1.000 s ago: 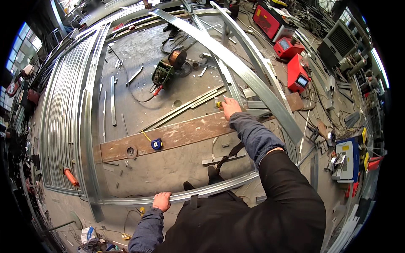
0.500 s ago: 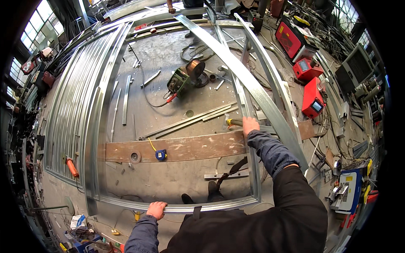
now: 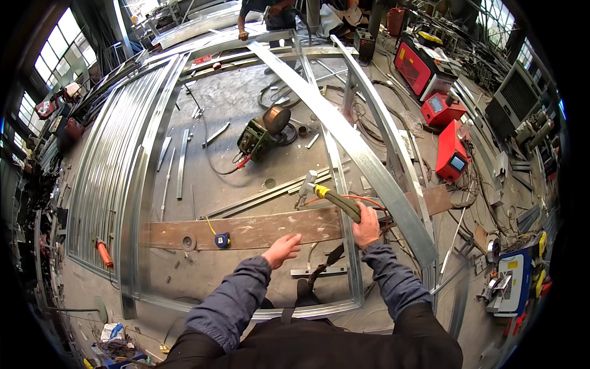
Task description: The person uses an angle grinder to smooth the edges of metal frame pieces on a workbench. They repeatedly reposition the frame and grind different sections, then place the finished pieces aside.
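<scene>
My right hand (image 3: 366,226) is closed round the handle of a hammer (image 3: 339,202) with an olive grip, a yellow collar and a metal head. The hammer points to the far left, above a metal bar of the frame. My left hand (image 3: 283,250) holds nothing, its fingers stretched out toward the right over the near side of the frame. Below the hands lies a large galvanized metal frame (image 3: 355,280). A long flat metal bar (image 3: 350,126) slants across its right side, past my right forearm. A brown board (image 3: 264,229) spans the frame, with a blue tape measure (image 3: 222,240) on it.
A green wire feeder (image 3: 252,140) with a copper-coloured spool stands inside the frame. Ribbed metal panelling (image 3: 114,172) fills the left. Red machines (image 3: 453,150) and cables lie to the right. An orange-handled tool (image 3: 104,253) rests at left. Another person (image 3: 270,12) stands at the far edge.
My left hand has left the near rail and moved forward and right. My right hand has raised the hammer, bringing its head into view. The other person's upper body now shows.
</scene>
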The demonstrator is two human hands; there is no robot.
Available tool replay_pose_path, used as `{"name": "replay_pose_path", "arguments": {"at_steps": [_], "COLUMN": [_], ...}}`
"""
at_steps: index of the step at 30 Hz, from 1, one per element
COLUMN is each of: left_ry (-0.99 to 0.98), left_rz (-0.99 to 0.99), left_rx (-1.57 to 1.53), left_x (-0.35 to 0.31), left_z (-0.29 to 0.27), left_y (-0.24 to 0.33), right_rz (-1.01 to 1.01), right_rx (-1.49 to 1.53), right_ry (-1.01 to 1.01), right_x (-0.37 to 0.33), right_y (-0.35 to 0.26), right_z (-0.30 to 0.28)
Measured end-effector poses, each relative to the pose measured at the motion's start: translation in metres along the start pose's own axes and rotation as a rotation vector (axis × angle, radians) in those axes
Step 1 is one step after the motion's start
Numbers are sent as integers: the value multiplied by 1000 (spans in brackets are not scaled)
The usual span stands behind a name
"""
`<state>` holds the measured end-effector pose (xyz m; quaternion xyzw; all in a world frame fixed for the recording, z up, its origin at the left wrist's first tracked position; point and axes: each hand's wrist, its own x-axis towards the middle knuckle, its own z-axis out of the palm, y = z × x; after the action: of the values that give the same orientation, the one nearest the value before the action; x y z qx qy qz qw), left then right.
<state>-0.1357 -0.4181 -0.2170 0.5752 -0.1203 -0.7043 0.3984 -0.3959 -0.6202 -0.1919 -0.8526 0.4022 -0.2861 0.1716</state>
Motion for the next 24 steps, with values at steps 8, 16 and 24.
{"name": "replay_pose_path", "arguments": {"at_steps": [8,16,24], "left_ry": [51,17,-614], "left_rz": [48,6,42], "left_rx": [-726,-691,-751], "left_x": [176,169,8], "left_z": [94,127,182], "left_y": [74,46,32], "right_rz": [-108,-166,307], "right_rx": [77,45,-56], "right_ry": [119,38,120], "right_x": [-52,-135,-242], "right_y": [-17,5,-23], "right_z": [-16,-26,-79]}}
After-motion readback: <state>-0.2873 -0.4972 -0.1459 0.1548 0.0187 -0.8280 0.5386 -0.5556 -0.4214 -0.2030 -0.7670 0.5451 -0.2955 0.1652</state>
